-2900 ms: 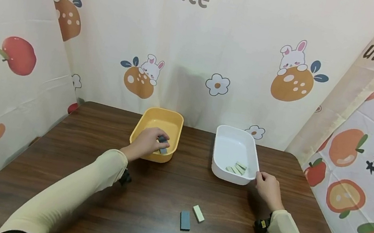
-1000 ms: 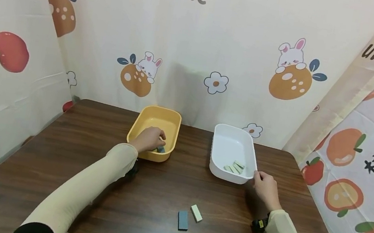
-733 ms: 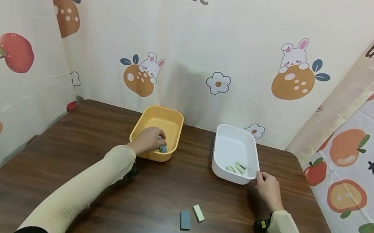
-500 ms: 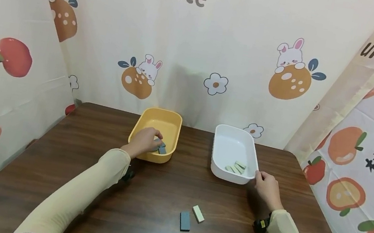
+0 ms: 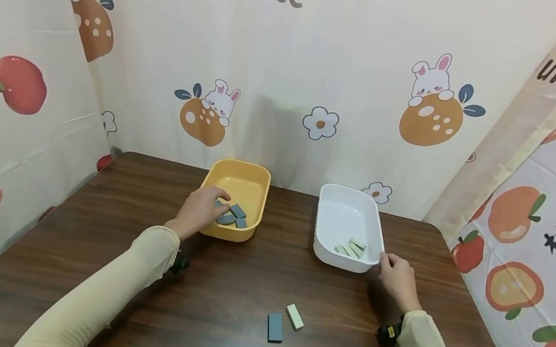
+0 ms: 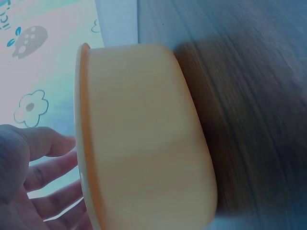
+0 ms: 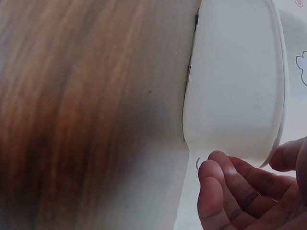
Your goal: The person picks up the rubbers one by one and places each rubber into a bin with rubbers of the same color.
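My left hand (image 5: 199,211) hangs over the left side of the yellow plastic bin (image 5: 245,233), fingers relaxed and thumb apart, with nothing seen held. In the left wrist view its fingers reach behind the rim of that bin (image 6: 139,129). Several small blue-grey rectangular blocks (image 5: 237,211) lie in the bin, partly hidden by the hand. On the right, my right hand (image 5: 398,281) pinches the near right corner of the white bin (image 5: 319,249). The right wrist view has the thumb at that rim and the fingers (image 7: 249,189) bent below it. Several pale green blocks (image 5: 355,247) lie inside.
On the brown wooden table (image 5: 215,308), nearer the person, lie one blue-grey block (image 5: 274,328) and, beside it, one pale green block (image 5: 295,317). A printed curtain (image 5: 295,56) stands behind both bins.
The left hand lowered a blue-grey block into the yellow bin, let it go, then drew back to the left, uncovering the blocks there. The right hand stayed at the white bin's corner.
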Demonstrator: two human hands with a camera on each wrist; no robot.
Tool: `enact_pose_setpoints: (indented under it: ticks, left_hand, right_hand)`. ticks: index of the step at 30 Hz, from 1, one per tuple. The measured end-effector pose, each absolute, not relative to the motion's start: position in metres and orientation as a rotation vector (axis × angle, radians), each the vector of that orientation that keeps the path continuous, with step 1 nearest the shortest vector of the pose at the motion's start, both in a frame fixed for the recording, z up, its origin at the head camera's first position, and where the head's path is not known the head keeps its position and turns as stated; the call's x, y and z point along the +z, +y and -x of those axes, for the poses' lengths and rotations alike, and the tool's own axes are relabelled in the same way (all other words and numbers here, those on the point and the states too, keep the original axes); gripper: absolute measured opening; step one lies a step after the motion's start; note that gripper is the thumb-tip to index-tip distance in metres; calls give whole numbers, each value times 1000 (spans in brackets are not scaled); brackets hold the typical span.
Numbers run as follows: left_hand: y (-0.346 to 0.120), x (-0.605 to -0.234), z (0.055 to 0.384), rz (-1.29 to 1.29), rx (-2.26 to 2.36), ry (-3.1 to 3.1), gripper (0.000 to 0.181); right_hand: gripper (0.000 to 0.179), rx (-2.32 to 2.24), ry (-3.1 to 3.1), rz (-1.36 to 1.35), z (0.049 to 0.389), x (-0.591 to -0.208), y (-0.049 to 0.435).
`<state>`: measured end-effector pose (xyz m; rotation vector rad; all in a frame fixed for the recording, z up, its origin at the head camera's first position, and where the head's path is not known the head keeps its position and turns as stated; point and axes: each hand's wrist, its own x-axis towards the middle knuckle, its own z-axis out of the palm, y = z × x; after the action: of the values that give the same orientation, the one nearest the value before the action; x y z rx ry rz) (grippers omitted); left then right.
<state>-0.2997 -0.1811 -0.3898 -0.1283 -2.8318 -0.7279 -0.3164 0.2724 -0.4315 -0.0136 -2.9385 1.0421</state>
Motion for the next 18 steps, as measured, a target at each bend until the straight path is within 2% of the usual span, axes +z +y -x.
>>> enact_pose_setpoints:
  ticks: [18]
  left_hand:
    - [-211,-398,291,-43,-735,-2762,30]
  right_hand:
    - [53,1025,-2952,38,314,-430,271]
